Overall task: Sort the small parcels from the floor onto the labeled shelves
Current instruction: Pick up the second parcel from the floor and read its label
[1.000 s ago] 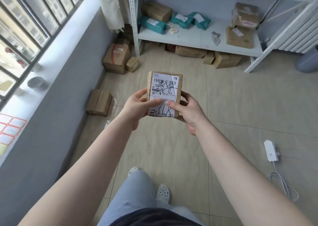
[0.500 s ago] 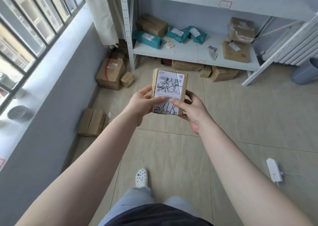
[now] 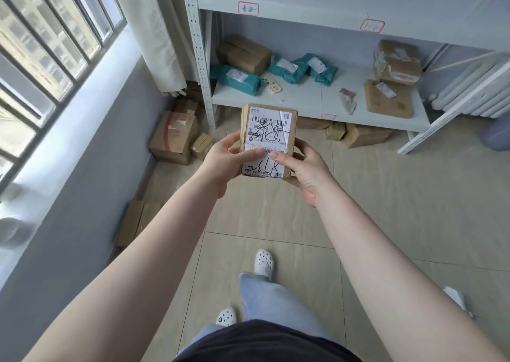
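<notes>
Grey-white metal shelving [image 3: 317, 103] fills the far wall, the biggest thing in the room, with two red-bordered labels [image 3: 248, 8] stuck on the front edge of its upper board. On the lower board I count three brown parcels: one cardboard box [image 3: 244, 54] at the back left, one taped box [image 3: 397, 61] at the right and one flat brown packet [image 3: 387, 102] in front of it. Three teal mailers [image 3: 237, 78] lie between them, along with two small loose items whose nature I cannot tell. On the tiled floor [image 3: 386, 196], one large carton [image 3: 174, 136] stands by the left post with a small box [image 3: 202, 146] just beside it, another flat carton [image 3: 138, 221] lies against the wall under the window, and a few more boxes sit under the shelf.

Nearer, the person stands with two white clogs [image 3: 263, 263] on the tiles. Both arms reach forward. The left hand [image 3: 223, 157] and the right hand [image 3: 306, 168] together grip one small brown parcel [image 3: 269, 141], thumbs pressed on its white shipping label, fingers wrapped behind. It is held upright in the air, in front of the lower shelf, touching nothing else.
</notes>
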